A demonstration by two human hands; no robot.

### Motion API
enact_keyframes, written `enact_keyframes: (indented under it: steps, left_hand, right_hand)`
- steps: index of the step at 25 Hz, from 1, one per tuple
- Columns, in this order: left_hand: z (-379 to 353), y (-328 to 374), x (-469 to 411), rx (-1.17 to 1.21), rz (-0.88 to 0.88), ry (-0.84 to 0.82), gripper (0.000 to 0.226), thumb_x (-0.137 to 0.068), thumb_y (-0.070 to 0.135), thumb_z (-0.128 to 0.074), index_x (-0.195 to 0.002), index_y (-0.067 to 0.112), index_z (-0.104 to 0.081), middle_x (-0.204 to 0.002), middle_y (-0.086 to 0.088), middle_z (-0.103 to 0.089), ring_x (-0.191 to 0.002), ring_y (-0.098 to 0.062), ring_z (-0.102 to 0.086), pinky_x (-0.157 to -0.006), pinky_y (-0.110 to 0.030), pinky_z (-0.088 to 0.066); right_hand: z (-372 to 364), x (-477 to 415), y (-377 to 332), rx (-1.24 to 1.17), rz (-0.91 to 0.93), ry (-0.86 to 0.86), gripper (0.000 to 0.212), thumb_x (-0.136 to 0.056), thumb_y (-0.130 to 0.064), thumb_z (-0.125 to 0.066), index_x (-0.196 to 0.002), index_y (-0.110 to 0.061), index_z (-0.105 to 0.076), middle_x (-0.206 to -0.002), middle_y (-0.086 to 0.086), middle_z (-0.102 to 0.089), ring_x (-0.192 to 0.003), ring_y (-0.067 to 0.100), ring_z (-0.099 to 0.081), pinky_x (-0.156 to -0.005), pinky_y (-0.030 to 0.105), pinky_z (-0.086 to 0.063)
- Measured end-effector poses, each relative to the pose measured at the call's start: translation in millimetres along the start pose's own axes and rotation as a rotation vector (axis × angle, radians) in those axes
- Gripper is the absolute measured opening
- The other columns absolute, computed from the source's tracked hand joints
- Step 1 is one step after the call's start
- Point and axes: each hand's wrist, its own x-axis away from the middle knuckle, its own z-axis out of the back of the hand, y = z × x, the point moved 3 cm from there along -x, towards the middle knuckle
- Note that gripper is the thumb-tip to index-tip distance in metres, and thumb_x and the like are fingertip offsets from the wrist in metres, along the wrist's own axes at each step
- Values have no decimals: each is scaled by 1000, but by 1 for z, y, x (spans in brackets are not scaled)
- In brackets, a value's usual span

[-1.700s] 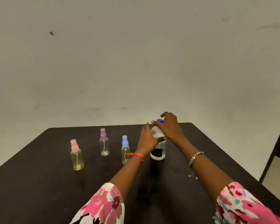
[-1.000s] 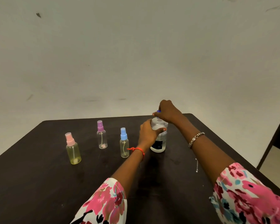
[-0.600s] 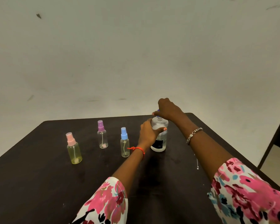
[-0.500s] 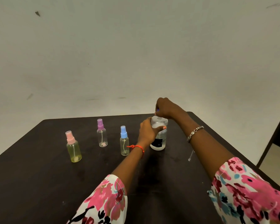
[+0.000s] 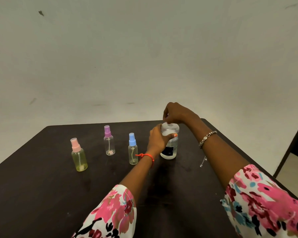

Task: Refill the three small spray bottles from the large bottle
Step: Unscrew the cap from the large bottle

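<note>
**Item 1, large bottle** (image 5: 170, 148): clear plastic with a dark label low on the body. It is standing upright toward the far right of the dark table (image 5: 41, 186), and its neck is showing bare at the top.

**Item 2, left hand** (image 5: 157, 140): it is wrapping the bottle's upper body from the left, thumb across the front. The fingers are clenching round the bottle and steadying it on the table.

**Item 3, right hand** (image 5: 177, 114): it is hovering just over the neck with the fingertips bunched downward in a pinch (the cap is presumably inside them, though it is hidden from view).

**Items 4–6, small spray bottles:** the pink-capped bottle (image 5: 78, 155) is at the left, the purple-capped bottle (image 5: 108, 141) is farther back, and the blue-capped bottle (image 5: 132, 150) is just beside the left wrist. All three are standing upright with spray heads on, apart from one another, and nobody is touching them.

**Handling note:** the large bottle is probably moderately heavy with liquid, and its smooth, thin wall is likely to flex under a hard squeeze. Gripping it round the mid-body, over the label, is looking safest for pouring. The small bottles are appearing light, narrow-necked and easy to tip, so each is wanting a steadying hold low on its body.
</note>
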Motion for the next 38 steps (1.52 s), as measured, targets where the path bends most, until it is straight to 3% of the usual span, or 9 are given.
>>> enact_keyframes:
  steps: [3,8,13,18,23,25,28,35,38]
  left_hand:
    - [1,1,0,2,-21,13,55,-75,26,-73,-121,8,-51,-124,-12,-57,-114,-24,-53,-90,-28,-44]
    - [0,0,-1,-19,4,1,58,-75,28,-72,-124,7,-49,-128,-13,-54,-117,-27,-52,-94,-34,-44]
    - [1,1,0,-3,-16,9,55,-75,26,-73,-122,8,-51,-125,-12,-57,-116,-25,-53,-92,-31,-44]
    - [1,1,1,0,-5,-6,56,-75,26,-73,-122,5,-50,-126,-14,-55,-116,-26,-52,-98,-37,-46]
    - [1,5,4,-8,-20,5,54,-77,24,-71,-123,6,-49,-126,-13,-56,-116,-25,-52,-93,-31,-44]
    - [1,6,4,-11,-19,5,54,-77,24,-71,-123,6,-49,-126,-13,-56,-115,-26,-53,-91,-30,-44]
    - [1,6,3,-16,-7,-1,54,-77,22,-71,-122,5,-49,-127,-13,-55,-115,-26,-53,-93,-32,-44]
    - [6,15,8,-165,23,-81,69,-72,19,-75,-128,0,-41,-132,-18,-47,-125,-30,-43,-103,-41,-39]
    - [14,15,23,-185,39,-55,86,-72,21,-76,-137,-3,-26,-142,-19,-35,-133,-30,-32,-108,-32,-30]
  right_hand:
    - [0,4,-3,62,-17,103,41,-83,-29,-66,-108,1,-55,-114,15,-56,-99,30,-57,-71,30,-38]
    - [2,1,-2,34,3,18,4,-80,-2,-55,-77,-2,-52,-87,17,-58,-81,29,-56,-59,27,-38]
    - [1,3,-2,66,4,89,41,-81,-27,-67,-108,0,-53,-110,14,-52,-94,27,-54,-71,30,-36]
    - [1,-1,1,8,20,23,14,-79,-1,-58,-93,2,-61,-99,19,-63,-85,28,-60,-66,30,-45]
    - [0,4,3,15,25,78,34,-81,-23,-68,-103,1,-58,-105,15,-55,-96,30,-57,-73,30,-41]
    - [0,7,3,19,34,73,24,-81,-11,-65,-99,3,-60,-103,18,-58,-94,31,-58,-70,27,-42]
    - [15,17,4,-131,82,141,21,-75,8,-54,-92,6,-66,-91,13,-57,-83,22,-53,-61,21,-43]
    - [-6,68,58,-644,-211,285,15,-69,5,-65,-78,17,-65,-75,29,-65,-67,29,-60,-73,43,-56]
    - [-47,100,77,-581,-251,248,8,-66,2,-75,-72,7,-71,-77,24,-71,-66,24,-64,-67,27,-56]
